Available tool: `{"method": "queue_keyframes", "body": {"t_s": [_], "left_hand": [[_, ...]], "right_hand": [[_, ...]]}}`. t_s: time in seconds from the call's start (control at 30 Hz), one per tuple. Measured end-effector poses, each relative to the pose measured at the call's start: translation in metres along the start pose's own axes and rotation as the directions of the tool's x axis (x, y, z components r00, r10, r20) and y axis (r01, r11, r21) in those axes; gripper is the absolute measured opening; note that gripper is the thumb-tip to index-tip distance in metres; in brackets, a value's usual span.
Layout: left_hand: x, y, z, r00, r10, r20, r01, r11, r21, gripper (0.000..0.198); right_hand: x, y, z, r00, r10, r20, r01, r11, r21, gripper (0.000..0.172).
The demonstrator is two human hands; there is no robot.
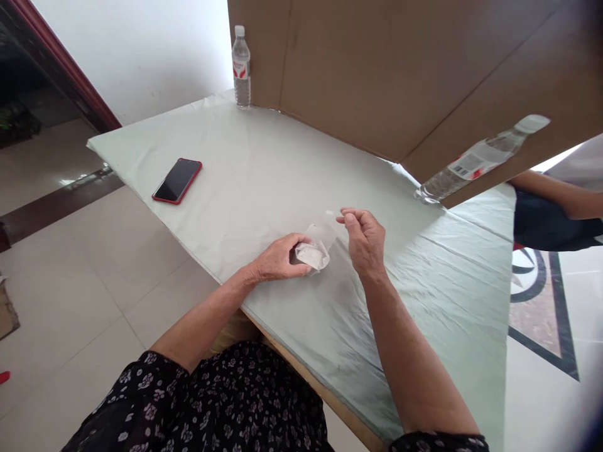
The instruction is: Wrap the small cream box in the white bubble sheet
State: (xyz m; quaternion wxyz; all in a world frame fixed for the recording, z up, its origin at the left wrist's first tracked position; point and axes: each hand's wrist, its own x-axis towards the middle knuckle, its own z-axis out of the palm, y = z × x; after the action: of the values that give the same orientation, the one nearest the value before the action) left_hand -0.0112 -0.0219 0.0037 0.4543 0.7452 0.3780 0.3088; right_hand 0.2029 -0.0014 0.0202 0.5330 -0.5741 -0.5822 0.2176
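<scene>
Bundle in left hand

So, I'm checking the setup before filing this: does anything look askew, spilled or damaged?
No spill or clear damage shows. The bottle at right looks tilted beside the cardboard, though the wide view may cause that. The tablecloth is creased at right, and the white wrapping in the left hand looks crumpled.

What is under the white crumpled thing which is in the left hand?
Pale tablecloth shows around the white crumpled thing. Directly below, that thing and the left hand block the view; whatever is there cannot be seen.
</scene>
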Motion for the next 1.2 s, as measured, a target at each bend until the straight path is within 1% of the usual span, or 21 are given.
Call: {"method": "queue_keyframes", "body": {"t_s": [0.07,0.17,0.23,0.27,0.33,0.43,0.5,0.63,0.73,0.83,0.97,1.07,1.2], "left_hand": [[0.0,0.0,0.0,1.0,-0.001,0.001,0.001,1.0,-0.001,0.061],[0.0,0.002,0.001,1.0,0.008,-0.005,-0.008,1.0,0.005,0.062],[-0.001,0.002,0.001,1.0,0.016,-0.008,-0.015,1.0,0.01,0.062],[-0.001,0.002,0.001,1.0,0.02,-0.01,-0.02,1.0,0.012,0.063],[-0.002,0.002,0.001,1.0,0.025,-0.017,-0.025,1.0,0.017,0.063],[-0.002,0.001,0.001,0.999,0.028,-0.027,-0.027,0.999,0.032,0.062],[-0.002,0.001,0.001,0.999,0.037,-0.034,-0.035,0.998,0.044,0.062],[-0.003,0.001,0.002,0.997,0.062,-0.043,-0.06,0.997,0.053,0.061],[-0.003,0.001,0.003,0.996,0.08,-0.039,-0.077,0.995,0.059,0.061],[-0.002,0.0,0.003,0.995,0.092,-0.032,-0.09,0.994,0.058,0.063],[-0.003,0.001,0.001,0.998,0.064,-0.022,-0.063,0.997,0.044,0.067],[-0.004,0.003,-0.001,0.999,0.043,-0.027,-0.042,0.998,0.041,0.064],[-0.004,0.005,-0.001,0.999,0.019,-0.048,-0.017,0.999,0.03,0.061]], "right_hand": [[-0.013,0.007,-0.004,0.998,0.061,0.001,-0.061,0.998,0.031,0.023],[-0.036,0.013,-0.006,0.987,0.142,0.079,-0.144,0.989,0.018,0.029],[-0.049,0.013,-0.006,0.98,0.156,0.122,-0.157,0.988,-0.004,0.032],[-0.053,0.011,-0.006,0.983,0.136,0.12,-0.134,0.991,-0.023,0.032],[-0.059,0.006,-0.004,0.995,0.054,0.082,-0.047,0.995,-0.084,0.027],[-0.063,0.0,-0.003,0.998,-0.043,0.045,0.05,0.987,-0.153,0.023],[-0.065,0.001,-0.003,0.995,-0.062,0.075,0.074,0.981,-0.178,0.026],[-0.068,0.006,0.001,0.98,-0.102,0.172,0.145,0.955,-0.259,0.032],[-0.069,0.005,0.003,0.975,-0.086,0.204,0.145,0.945,-0.295,0.031],[-0.069,-0.002,0.003,0.974,-0.025,0.226,0.09,0.954,-0.286,0.026],[-0.067,-0.007,0.001,0.976,0.013,0.218,0.031,0.98,-0.197,0.024],[-0.067,-0.006,-0.001,0.98,0.023,0.197,0.001,0.993,-0.119,0.024],[-0.067,-0.001,-0.001,0.984,0.06,0.17,-0.05,0.997,-0.066,0.024]]}}
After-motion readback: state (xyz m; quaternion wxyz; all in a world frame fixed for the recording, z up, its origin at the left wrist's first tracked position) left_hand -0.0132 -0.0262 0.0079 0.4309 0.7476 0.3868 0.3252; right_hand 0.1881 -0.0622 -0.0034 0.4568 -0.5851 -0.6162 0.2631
